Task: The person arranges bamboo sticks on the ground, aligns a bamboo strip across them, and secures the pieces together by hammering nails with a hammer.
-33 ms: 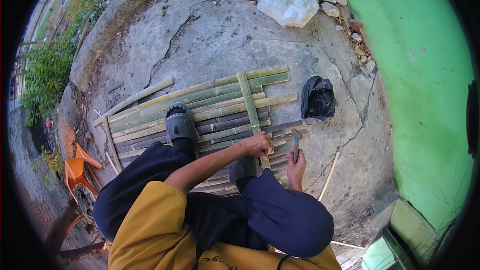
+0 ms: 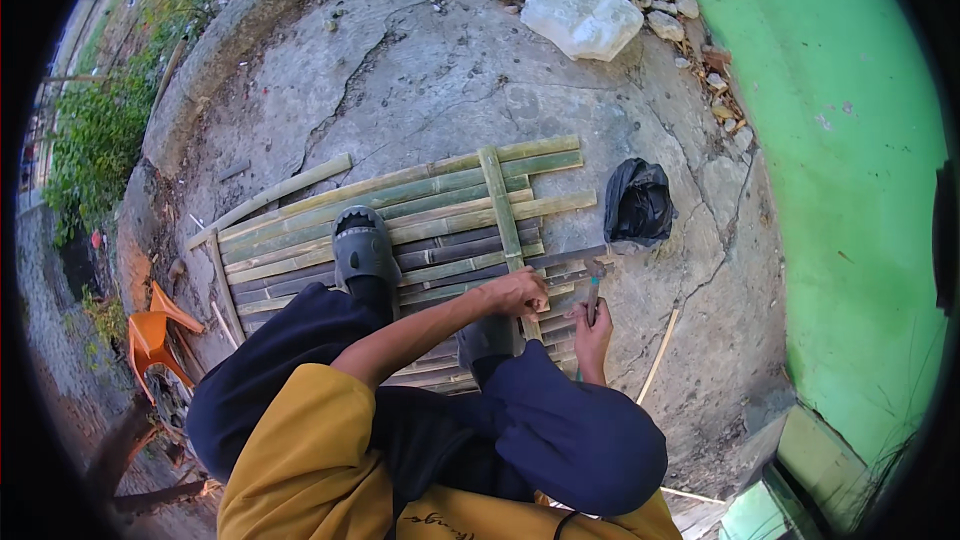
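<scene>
My right hand (image 2: 593,336) is wrapped round the handle of a hammer (image 2: 594,285), its metal head pointing up and away from me. Just left of it, my left hand (image 2: 517,293) rests over the bamboo cross strip (image 2: 501,202) with its fingers curled together. Whatever those fingers pinch, if anything, is too small or hidden to name. Under the strip lie several split bamboo slats (image 2: 450,202), side by side, some green, some dark, with uneven right ends. My feet, in grey clogs (image 2: 366,250), press on the slats, the right one partly hidden by my left forearm and knee.
A black plastic bag (image 2: 640,202) stands open right of the slats on cracked concrete. Beyond are a pale block (image 2: 583,12) and rubble. A green wall (image 2: 830,140) borders the right side. An orange plastic chair (image 2: 152,340) lies at the left; a thin stick (image 2: 657,355) lies at the right.
</scene>
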Motion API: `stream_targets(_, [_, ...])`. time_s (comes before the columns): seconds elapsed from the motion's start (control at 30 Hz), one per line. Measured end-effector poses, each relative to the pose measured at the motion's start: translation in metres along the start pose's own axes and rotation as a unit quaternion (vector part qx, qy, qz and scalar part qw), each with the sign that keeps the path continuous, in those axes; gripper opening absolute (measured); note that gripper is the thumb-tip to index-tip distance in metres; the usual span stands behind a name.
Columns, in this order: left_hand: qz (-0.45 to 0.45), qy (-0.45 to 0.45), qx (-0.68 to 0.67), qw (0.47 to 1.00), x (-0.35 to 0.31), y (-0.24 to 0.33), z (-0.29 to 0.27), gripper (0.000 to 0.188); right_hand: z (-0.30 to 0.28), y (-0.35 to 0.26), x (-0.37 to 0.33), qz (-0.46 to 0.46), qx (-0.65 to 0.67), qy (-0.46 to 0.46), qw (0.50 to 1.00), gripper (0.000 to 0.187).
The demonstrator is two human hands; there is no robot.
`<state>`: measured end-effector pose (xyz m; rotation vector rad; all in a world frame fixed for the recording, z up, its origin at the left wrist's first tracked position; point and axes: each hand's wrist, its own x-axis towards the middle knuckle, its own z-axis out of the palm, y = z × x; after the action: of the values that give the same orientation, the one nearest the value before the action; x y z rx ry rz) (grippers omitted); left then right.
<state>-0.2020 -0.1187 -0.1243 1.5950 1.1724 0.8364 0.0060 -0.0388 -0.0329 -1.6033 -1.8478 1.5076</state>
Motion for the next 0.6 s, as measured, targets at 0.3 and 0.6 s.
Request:
stream_targets(0.3, [-0.209, 0.469, 0.214, 0.831, 0.005, 0.007, -0.090, 0.039, 0.040, -0.037, 0.078, -0.058, 0.062, -0.048, 0.995, 0.021])
stream_targets(0.6, [-0.252, 0.438, 0.177, 0.845, -0.017, -0.010, -0.104, 0.048, 0.098, -0.093, 0.137, -0.037, -0.003, -0.105, 0.994, 0.024])
